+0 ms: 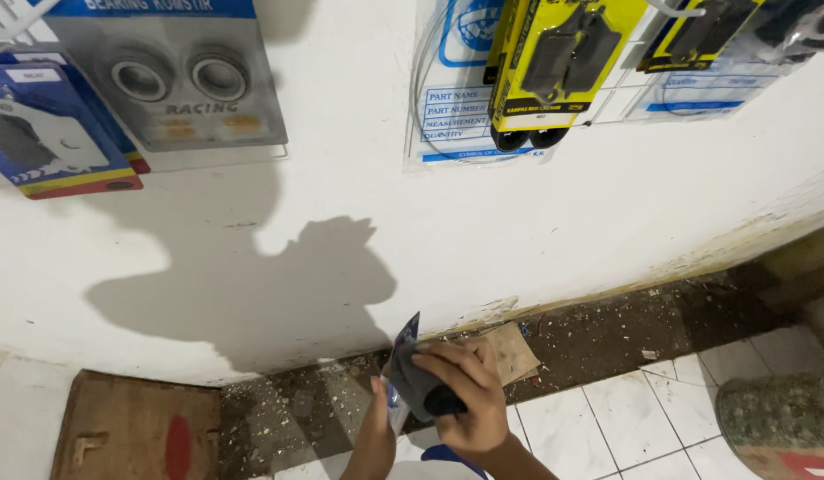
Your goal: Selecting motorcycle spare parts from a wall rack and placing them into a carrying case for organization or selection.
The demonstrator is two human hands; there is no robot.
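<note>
Two hands meet low in the view, just before the white wall (518, 231). The right hand (461, 391) closes its fingers around a dark packet (412, 378), which stands almost upright with one corner pointing up. The left hand (376, 418) is mostly hidden behind the packet; it seems to support the edge, but I cannot tell its grip. Tiled floor (643, 409) lies free to the right, and packaged parts (554, 62) hang well above.
</note>
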